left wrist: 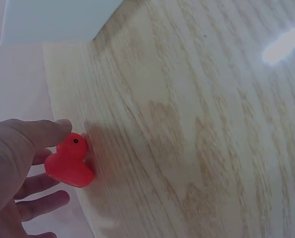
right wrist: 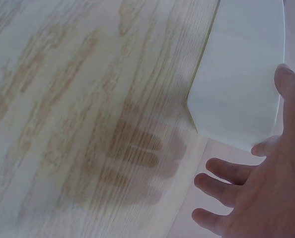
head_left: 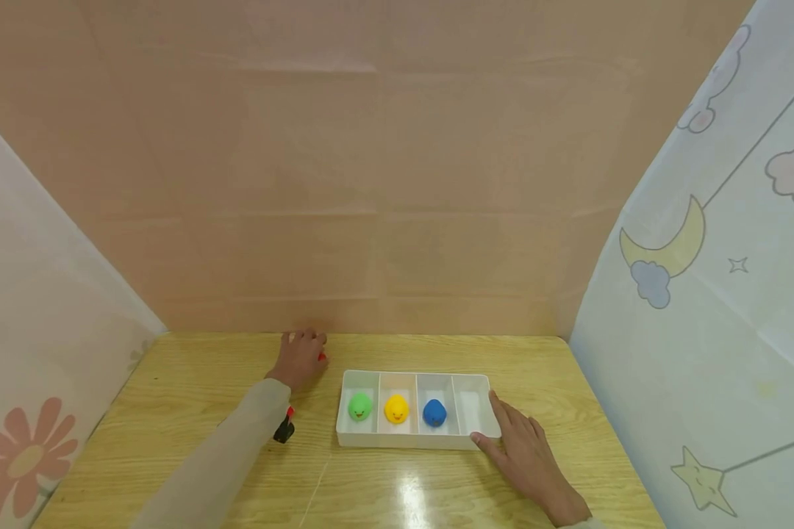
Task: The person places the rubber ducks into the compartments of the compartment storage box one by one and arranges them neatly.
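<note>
My left hand [head_left: 299, 360], near the table's back edge, pinches a small red rubber duck [left wrist: 70, 161]. In the left wrist view the thumb lies at its head and the other fingers are behind it. A white tray [head_left: 410, 441] with compartments in a row stands right of that hand. From the left, it holds a green duck [head_left: 360, 406], a yellow duck [head_left: 397, 408] and a blue duck [head_left: 434, 413]; the right-end compartment [head_left: 471, 411] is bare. My right hand [head_left: 526, 448] holds the tray's right end between thumb and index finger, its other fingers extended.
Partly behind the left sleeve [head_left: 228, 448] shows a small black and red object [head_left: 284, 428], its kind unclear. The wooden table [head_left: 364, 488] is bounded by a brown sheet [head_left: 377, 184] at the back and patterned sheets at both sides.
</note>
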A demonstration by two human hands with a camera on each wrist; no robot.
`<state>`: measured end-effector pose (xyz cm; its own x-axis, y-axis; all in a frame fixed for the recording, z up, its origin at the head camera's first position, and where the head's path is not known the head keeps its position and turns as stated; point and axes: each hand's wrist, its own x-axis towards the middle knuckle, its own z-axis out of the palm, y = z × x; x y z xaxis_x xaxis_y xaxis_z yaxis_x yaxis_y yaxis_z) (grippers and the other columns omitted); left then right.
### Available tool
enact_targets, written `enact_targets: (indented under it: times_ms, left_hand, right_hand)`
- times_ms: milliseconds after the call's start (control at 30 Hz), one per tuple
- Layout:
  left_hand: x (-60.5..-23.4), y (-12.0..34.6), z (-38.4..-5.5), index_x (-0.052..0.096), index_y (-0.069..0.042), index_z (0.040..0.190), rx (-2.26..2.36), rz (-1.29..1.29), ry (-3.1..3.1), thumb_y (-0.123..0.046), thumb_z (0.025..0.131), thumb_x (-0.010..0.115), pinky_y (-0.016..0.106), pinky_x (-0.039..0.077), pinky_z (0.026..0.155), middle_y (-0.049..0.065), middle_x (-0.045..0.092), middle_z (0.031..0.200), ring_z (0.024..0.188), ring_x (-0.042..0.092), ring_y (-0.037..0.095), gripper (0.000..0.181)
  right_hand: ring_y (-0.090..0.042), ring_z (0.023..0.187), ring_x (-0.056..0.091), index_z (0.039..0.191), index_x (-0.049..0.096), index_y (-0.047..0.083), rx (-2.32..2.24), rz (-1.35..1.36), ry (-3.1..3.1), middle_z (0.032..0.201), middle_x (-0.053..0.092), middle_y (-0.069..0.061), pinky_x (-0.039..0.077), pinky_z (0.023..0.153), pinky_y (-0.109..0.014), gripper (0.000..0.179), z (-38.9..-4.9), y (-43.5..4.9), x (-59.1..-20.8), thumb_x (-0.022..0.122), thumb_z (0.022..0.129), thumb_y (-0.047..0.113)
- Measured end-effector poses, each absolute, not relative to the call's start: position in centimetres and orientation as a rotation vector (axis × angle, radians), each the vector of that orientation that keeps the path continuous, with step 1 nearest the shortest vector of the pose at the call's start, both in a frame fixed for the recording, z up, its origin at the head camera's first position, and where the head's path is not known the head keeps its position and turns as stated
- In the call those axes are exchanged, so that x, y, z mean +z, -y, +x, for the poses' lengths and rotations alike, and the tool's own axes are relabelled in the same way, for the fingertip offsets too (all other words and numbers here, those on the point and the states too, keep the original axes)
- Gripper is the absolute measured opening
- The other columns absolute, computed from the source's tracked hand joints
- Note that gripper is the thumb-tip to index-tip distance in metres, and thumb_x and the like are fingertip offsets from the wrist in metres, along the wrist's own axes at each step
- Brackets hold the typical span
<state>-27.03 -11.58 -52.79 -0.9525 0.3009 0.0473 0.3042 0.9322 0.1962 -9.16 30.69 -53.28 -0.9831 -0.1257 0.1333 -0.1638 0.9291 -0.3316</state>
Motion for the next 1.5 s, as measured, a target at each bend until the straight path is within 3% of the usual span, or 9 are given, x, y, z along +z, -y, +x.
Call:
enact_targets:
  times_ms: [567,1000,1500]
  left_hand:
    - [-52.8,12.0,-26.9,0.07,-0.003,0.124,-0.27,-0.441,3.142,-0.023,0.096,0.08,0.076,0.042,0.11,0.021,0.071,0.119,0.111,0.068,0.043,0.035]
    - [-53.5,12.7,-26.9,0.072,-0.007,0.105,-0.28,-0.473,3.109,-0.019,0.096,0.075,0.076,0.044,0.105,0.016,0.071,0.105,0.098,0.069,0.038,0.015]
    - [-53.0,12.8,-26.4,0.073,-0.007,0.107,-0.363,-0.423,3.103,-0.021,0.098,0.072,0.073,0.045,0.107,0.014,0.071,0.102,0.096,0.066,0.035,0.017]
  right_hand:
    - [-0.045,0.14,0.058,0.166,0.035,0.008,0.529,0.234,2.972,0.154,0.059,-0.021,0.04,0.111,-0.074,0.08,-8.9,-30.3,-53.2,0.062,0.105,0.053]
    - [-0.046,0.14,0.058,0.166,0.036,0.008,0.523,0.228,2.983,0.155,0.058,-0.021,0.039,0.112,-0.075,0.08,-8.9,-30.2,-53.1,0.061,0.105,0.053]
    - [-0.046,0.141,0.057,0.166,0.035,0.007,0.522,0.224,3.009,0.155,0.057,-0.023,0.039,0.112,-0.075,0.081,-8.8,-30.2,-53.1,0.058,0.106,0.055]
